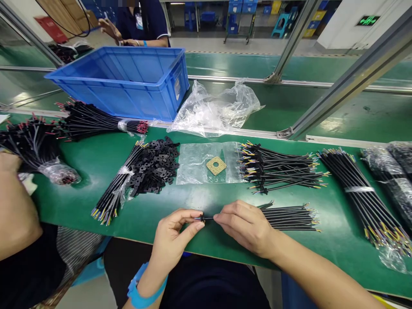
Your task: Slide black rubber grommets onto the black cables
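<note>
Nearest the viewer, at the front edge of the green desk (96, 163), the left hand (172, 240) and right hand (246, 227) meet over a single black cable (208, 219). The left hand, with a blue wristband (141, 292), comes up from below, palm turned inward, its thumb and forefinger pinched on a small black ring (202, 218) seated on the cable's end. The right hand enters from the right, palm down, its grip closed on the cable just beside the ring. The cable lies level, long axis left to right, its free end pointing left.

Behind the right hand lies a small row of black cables (291, 216), ends toward the right. Further back: a wrapped cable bundle (117, 189) lying diagonally, touching a heap of black washers (159, 165); a flat clear bag (199, 163) with a tan square gasket (216, 165) on it; a loose cable pile (280, 169); a banded bundle (367, 193) at right. At left, another person's arm (14, 206) is near red-tipped bundles (90, 120).

Farthest, a blue crate (125, 81), its contents hidden, and beside it a crumpled plastic bag (215, 107)
</note>
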The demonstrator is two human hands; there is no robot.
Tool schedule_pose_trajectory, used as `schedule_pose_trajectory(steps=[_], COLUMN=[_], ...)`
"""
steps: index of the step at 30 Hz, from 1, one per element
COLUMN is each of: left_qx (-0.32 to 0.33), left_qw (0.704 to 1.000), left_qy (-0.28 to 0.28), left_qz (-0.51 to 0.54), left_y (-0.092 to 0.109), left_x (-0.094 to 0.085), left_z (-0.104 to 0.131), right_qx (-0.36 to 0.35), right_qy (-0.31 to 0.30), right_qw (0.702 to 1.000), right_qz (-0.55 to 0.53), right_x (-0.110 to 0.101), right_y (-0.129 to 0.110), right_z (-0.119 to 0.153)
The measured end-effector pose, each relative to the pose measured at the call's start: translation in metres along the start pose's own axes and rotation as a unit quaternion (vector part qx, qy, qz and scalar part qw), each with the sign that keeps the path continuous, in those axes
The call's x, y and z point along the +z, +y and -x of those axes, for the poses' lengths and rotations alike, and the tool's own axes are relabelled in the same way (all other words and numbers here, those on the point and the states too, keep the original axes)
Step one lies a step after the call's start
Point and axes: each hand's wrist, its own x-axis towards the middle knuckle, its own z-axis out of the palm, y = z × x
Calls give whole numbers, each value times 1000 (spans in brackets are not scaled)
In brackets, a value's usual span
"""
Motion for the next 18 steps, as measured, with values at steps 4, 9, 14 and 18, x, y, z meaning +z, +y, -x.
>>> schedule_pose_trajectory(steps=[4, 9, 14, 18], left_qx=[86, 173, 197, 188], left_qw=[995, 982, 978, 979], left_qy=[13, -1, -17, -44], left_qz=[-58, -71, -71, -66], left_y=[4, 3, 7, 10], left_x=[1, 0, 3, 7], left_z=[1, 1, 1, -2], right_qx=[34, 97, 148, 190], right_qy=[15, -4, -24, -38], right_qw=[999, 989, 972, 955], right_qz=[-34, -110, -178, -223], right_x=[3, 4, 3, 2], right_y=[-3, -5, -7, -10], right_z=[-2, -3, -3, -3])
